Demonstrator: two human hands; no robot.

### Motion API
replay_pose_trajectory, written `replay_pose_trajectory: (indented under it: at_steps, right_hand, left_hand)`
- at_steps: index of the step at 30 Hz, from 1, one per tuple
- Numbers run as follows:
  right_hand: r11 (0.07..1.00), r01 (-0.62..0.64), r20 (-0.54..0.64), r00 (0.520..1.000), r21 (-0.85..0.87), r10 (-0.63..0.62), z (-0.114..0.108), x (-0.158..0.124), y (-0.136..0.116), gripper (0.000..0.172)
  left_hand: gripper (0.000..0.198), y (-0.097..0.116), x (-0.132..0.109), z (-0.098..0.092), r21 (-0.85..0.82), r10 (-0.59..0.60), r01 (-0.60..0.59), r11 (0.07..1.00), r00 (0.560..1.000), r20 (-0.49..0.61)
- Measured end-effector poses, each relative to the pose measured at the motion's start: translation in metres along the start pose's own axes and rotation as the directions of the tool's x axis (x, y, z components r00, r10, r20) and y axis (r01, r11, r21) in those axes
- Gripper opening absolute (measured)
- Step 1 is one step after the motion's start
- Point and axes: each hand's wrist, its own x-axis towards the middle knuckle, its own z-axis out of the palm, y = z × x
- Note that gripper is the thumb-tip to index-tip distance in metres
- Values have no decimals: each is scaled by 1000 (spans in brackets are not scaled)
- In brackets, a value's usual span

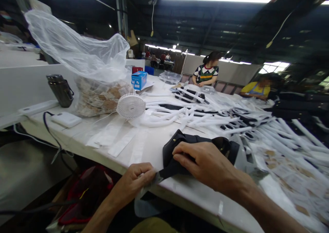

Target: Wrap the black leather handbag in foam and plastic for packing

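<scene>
A black leather-like piece (171,147) with a small gold stud lies at the near table edge, its folded end facing left. My right hand (205,161) is closed on it from above, thumb and fingers pressed together. Just to the left, my left hand (140,178) is closed in a pinch at the end of a dark strap (168,171). A translucent plastic strip (146,205) hangs down from those same fingers. What lies under my right palm is hidden.
A white fan (131,106), a clear bag (99,95) of small packets, a dark flask (60,90) and a blue box (139,80) stand left. White wrapped straps (164,118) cover the table's far side. Packets (290,174) lie right. A person (206,71) works opposite.
</scene>
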Motion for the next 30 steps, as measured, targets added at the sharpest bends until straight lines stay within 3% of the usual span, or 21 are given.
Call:
replay_pose_trajectory:
  at_steps: [4, 7, 9, 12, 14, 16, 19, 24, 27, 30]
  right_hand:
    - [975, 152, 44, 988, -164, -147, -6, 21, -24, 21]
    - [967, 197, 49, 980, -162, -192, -16, 35, -26, 21]
    - [989, 142, 35, 989, -29, -141, -35, 43, -12, 25]
    - [984, -48, 37, 998, 174, 42, -80, 53, 21, 36]
    - [976, -134, -11, 990, 174, 138, -108, 59, 40, 36]
    - [983, -148, -78, 985, 107, 156, -124, 65, 48, 30]
    - [995, -95, -96, 991, 35, 98, -121, 76, 42, 23]
    - [997, 17, -86, 996, 76, -10, -87, 84, 26, 24]
    - [977, -16, -75, 997, 212, 32, -81, 76, 37, 28]
    - [925, -151, -46, 983, 349, 178, -87, 57, 67, 36]
  left_hand:
    - [46, 30, 16, 14, -165, 62, -54, 985, 997, 45]
    - [47, 50, 27, 17, -252, 92, -97, 963, 995, -29]
    - [46, 54, 32, 9, -235, 85, -116, 965, 987, -139]
    - [45, 50, 39, -11, -197, 66, -119, 973, 965, -254]
    - [46, 50, 45, -23, -185, 76, -120, 975, 971, -228]
    - [48, 58, 53, -29, -184, 125, -153, 971, 980, -152]
    - [47, 79, 69, -24, -240, 178, -195, 951, 980, -95]
    - [47, 112, 103, -3, -303, 143, -148, 941, 989, -36]
    - [46, 120, 122, 5, -223, 143, -141, 965, 990, -7]
    - [46, 121, 136, 8, -147, 137, -134, 980, 991, 8]
